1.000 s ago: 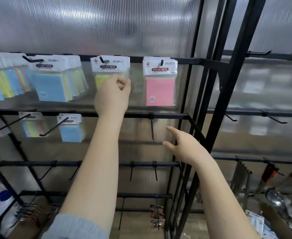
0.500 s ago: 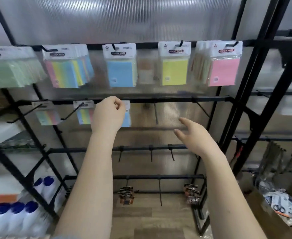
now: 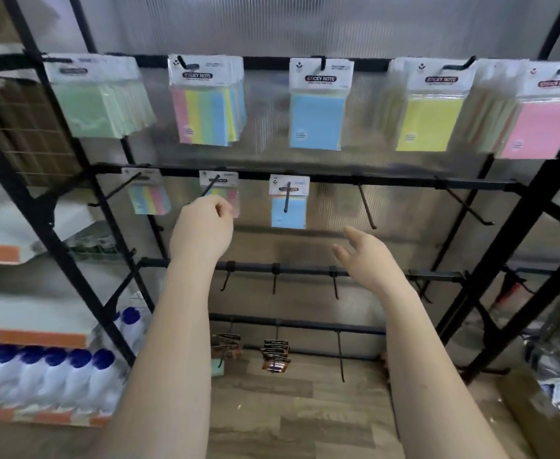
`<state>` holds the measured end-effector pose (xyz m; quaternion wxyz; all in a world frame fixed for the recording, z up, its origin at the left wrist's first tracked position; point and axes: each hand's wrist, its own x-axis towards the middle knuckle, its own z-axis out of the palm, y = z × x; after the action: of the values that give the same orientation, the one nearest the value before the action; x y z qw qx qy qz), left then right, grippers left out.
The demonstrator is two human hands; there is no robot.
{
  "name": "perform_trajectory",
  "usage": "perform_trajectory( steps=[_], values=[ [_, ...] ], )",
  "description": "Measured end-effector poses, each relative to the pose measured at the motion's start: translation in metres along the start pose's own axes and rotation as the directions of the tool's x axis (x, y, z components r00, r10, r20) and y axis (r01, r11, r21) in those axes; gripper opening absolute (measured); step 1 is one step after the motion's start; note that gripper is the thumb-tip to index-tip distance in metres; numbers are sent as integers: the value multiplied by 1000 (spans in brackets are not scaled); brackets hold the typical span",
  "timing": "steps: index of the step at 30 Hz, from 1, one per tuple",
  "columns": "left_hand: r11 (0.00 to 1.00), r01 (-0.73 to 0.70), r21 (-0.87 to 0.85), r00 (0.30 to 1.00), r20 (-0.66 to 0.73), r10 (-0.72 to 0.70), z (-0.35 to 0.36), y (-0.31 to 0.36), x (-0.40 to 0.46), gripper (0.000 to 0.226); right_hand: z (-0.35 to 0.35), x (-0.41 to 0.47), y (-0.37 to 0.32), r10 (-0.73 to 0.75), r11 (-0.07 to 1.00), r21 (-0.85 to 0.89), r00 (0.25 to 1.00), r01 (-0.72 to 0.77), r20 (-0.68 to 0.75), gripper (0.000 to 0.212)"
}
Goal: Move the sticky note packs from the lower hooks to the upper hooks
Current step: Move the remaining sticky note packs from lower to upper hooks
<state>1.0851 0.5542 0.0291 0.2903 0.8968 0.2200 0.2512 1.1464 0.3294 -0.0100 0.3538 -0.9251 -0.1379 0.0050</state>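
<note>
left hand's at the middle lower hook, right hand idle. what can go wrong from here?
1. The left hand covers the striped pack on its long angled hook; whether it has a grip cannot be told, and a crooked pull may snag the hanging hole.
2. The matching upper hook's striped stack looks full, so threading another could be tight.
3. The right hand hangs open, so a slipped pack would likely fall to the floor.

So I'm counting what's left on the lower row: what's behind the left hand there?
The left hand covers the lower part of a multicoloured striped sticky note pack on a lower hook; its white header card shows. Whether more packs hang behind it is hidden.
</note>
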Motion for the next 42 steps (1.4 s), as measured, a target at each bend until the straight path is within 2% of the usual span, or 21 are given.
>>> perform_trajectory(
  steps=[10, 15, 17, 21, 26, 32, 37, 40, 42],
  values=[
    [998, 0, 69, 997, 82, -6, 28, -19, 77, 28, 57, 114, -10, 167, 964, 213, 986, -161, -11, 60],
    [996, 4, 89, 989, 147, -17, 48, -19, 115, 30, 71, 167, -12, 238, 941, 250, 971, -229, -5, 58],
    [996, 8, 86, 989, 144, -20, 51, -23, 128, 30, 78, 183, -11, 229, 942, 259, 972, -211, -43, 51],
    [997, 13, 81, 989, 144, -24, 56, -28, 143, 29, 93, 195, -14, 185, 952, 282, 954, -116, -234, 28],
    [998, -18, 64, 985, 175, 7, 70, -27, 152, 29, 109, 187, -21, 246, 955, 249, 900, -161, -361, 28],
    [995, -76, 58, 976, 210, 62, 70, -32, 153, 27, 117, 178, -25, 305, 947, 217, 875, -237, -377, 28],
    [991, -123, 45, 966, 233, 110, 70, -34, 155, 25, 124, 172, -24, 373, 888, 417, 835, -195, -405, 25],
    [989, -147, 9, 960, 241, 141, 68, -39, 154, 24, 123, 169, -27, 386, 831, 536, 846, -147, -367, 17],
    [988, -151, -7, 959, 241, 148, 66, -42, 153, 25, 124, 168, -29, 392, 771, 622, 873, -140, -290, 19]
  ],
)
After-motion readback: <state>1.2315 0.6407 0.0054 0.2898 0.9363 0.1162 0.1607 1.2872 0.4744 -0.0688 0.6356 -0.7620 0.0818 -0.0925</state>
